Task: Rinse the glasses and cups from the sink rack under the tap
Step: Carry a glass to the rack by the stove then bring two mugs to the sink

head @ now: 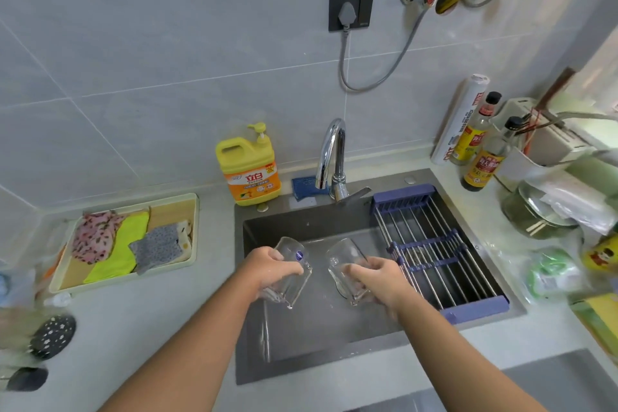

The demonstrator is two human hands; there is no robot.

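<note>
The dark sink (301, 344) fills the frame's centre; over its basin the left hand (267, 266) grips one glass (291, 264), the right hand (378, 279) another glass (344, 261), apart, left of the rack (434, 244).

Bright, even daylight from the right; wide-angle bending and blur toward the edges.

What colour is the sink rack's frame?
The sink rack frame is purplish blue, around bare metal rods; head view shows it best.
</note>
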